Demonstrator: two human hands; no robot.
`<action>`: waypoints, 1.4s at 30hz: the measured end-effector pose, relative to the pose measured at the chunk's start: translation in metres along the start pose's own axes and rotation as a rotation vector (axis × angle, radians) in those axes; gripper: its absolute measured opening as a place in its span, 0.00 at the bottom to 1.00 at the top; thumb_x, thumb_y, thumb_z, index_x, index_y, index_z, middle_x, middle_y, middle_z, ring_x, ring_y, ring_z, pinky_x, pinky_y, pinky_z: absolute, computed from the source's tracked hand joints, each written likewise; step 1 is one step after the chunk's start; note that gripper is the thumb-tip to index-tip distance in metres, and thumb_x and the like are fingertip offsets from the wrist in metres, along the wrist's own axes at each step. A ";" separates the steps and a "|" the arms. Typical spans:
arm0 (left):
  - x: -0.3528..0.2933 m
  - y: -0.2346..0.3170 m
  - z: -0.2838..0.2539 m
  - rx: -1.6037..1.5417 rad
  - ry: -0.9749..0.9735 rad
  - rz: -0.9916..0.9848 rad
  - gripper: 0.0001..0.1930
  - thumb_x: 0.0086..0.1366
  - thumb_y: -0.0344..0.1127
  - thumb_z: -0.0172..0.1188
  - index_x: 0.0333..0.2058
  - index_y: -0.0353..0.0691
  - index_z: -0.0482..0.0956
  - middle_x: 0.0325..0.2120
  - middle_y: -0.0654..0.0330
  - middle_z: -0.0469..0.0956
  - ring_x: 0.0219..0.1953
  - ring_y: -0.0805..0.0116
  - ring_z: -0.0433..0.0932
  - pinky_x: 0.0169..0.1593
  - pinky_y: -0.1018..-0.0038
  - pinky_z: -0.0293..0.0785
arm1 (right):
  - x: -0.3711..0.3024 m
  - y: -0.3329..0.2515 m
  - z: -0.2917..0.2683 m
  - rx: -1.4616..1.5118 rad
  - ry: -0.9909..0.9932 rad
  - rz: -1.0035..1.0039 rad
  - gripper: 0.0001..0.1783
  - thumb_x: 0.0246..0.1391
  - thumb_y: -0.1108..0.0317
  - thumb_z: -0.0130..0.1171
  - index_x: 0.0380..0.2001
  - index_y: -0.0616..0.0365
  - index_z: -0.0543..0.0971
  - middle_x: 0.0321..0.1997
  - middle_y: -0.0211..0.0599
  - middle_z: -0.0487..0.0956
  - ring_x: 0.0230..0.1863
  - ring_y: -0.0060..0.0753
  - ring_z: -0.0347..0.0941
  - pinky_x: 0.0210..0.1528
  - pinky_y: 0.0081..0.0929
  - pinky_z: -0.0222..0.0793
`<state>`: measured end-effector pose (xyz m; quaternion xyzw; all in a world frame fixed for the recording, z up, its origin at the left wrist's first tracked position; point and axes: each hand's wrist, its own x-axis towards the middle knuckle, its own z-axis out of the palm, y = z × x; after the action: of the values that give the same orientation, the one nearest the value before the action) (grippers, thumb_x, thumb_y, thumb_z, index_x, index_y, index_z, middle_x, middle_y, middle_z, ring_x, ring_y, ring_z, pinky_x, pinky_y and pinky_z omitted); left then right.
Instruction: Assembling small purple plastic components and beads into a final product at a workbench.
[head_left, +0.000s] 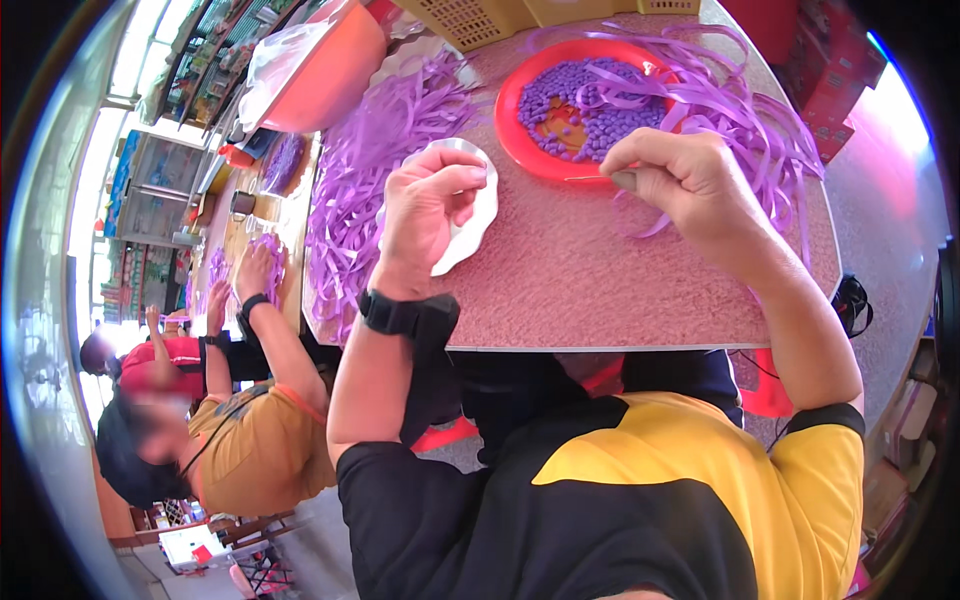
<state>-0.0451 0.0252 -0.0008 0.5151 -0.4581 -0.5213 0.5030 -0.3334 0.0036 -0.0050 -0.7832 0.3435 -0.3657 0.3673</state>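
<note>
My left hand [428, 215] is closed with fingers curled and thumb against the forefinger, above a white wavy-edged dish [478, 225]. Whatever it may hold is hidden. My right hand [690, 185] pinches at the near right edge of a red plate [512, 125]; something thin and pale shows at its fingertips, too small to name. Small purple beads [560, 88] lie on the plate. Beside my left hand spreads a pile of purple ribbon strips [365, 165]. More purple ribbons [765, 140] trail over the plate's right side and the table's right edge.
A yellow basket [500, 22] stands at the table's far edge. An orange-red bowl [335, 70] with a clear plastic bag is at the far left. Left of me, a co-worker in an orange-brown shirt [265, 440] works at another table; another person in red [165, 365] sits beyond.
</note>
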 end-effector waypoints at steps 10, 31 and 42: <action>-0.010 -0.033 0.079 -0.835 -0.190 -0.030 0.08 0.66 0.27 0.55 0.43 0.36 0.77 0.36 0.56 0.79 0.35 0.68 0.77 0.35 0.73 0.72 | 0.001 -0.002 0.006 0.050 0.099 0.044 0.09 0.58 0.79 0.55 0.40 0.64 0.81 0.31 0.36 0.82 0.32 0.19 0.74 0.36 0.21 0.71; -0.022 -0.041 0.107 -0.779 -0.083 -0.015 0.11 0.66 0.28 0.56 0.46 0.33 0.76 0.35 0.57 0.80 0.34 0.69 0.78 0.35 0.73 0.74 | 0.001 -0.009 0.004 0.052 0.103 0.130 0.09 0.60 0.75 0.56 0.42 0.62 0.81 0.28 0.33 0.81 0.32 0.19 0.75 0.37 0.20 0.71; -0.021 -0.033 0.129 1.078 -0.232 0.475 0.09 0.51 0.27 0.68 0.33 0.37 0.83 0.28 0.53 0.76 0.35 0.60 0.77 0.38 0.66 0.74 | 0.003 -0.007 -0.024 0.218 0.336 -0.147 0.08 0.60 0.70 0.62 0.40 0.62 0.82 0.33 0.25 0.80 0.32 0.11 0.72 0.36 0.11 0.69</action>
<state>-0.1768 0.0435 -0.0252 0.5210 -0.8125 -0.1417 0.2201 -0.3496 -0.0028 0.0125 -0.6897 0.3005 -0.5519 0.3598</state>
